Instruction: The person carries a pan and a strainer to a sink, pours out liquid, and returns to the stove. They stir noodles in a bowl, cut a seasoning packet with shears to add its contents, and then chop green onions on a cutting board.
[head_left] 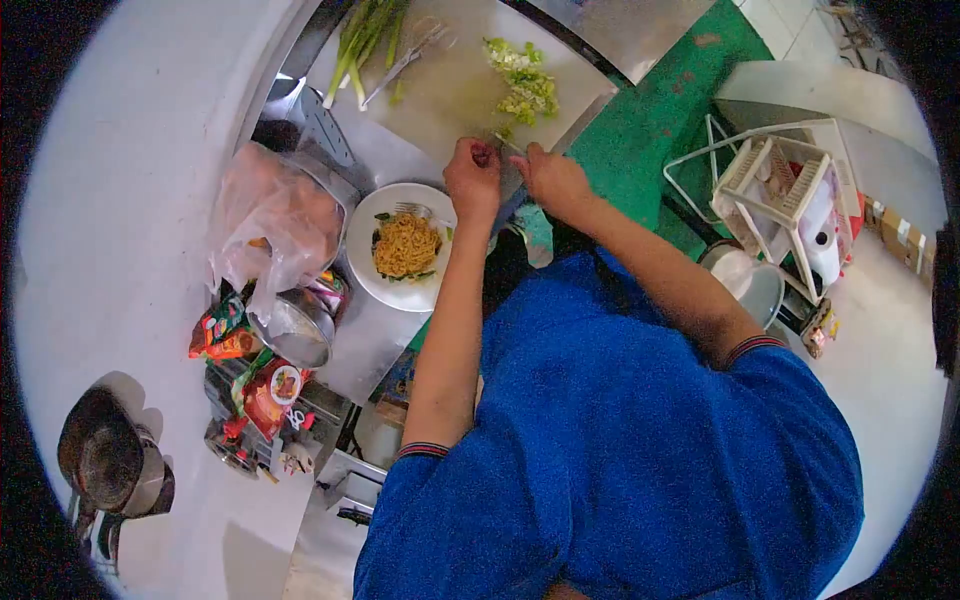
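Note:
My left hand is closed at the near edge of the cutting board, its fingers curled round something small and dark red that I cannot make out. Close beside it, my right hand grips what looks like a small knife, mostly hidden by the fingers. Chopped green onion lies in a heap on the board beyond my hands. Whole green onions and a thin metal utensil rest at its far left. A white plate with noodles and a fork sits left of my left forearm.
Left of the plate are a plastic bag, a metal bowl and food packets. A dark pan hangs on the wall. A white rack and a pot stand at right, past the green floor.

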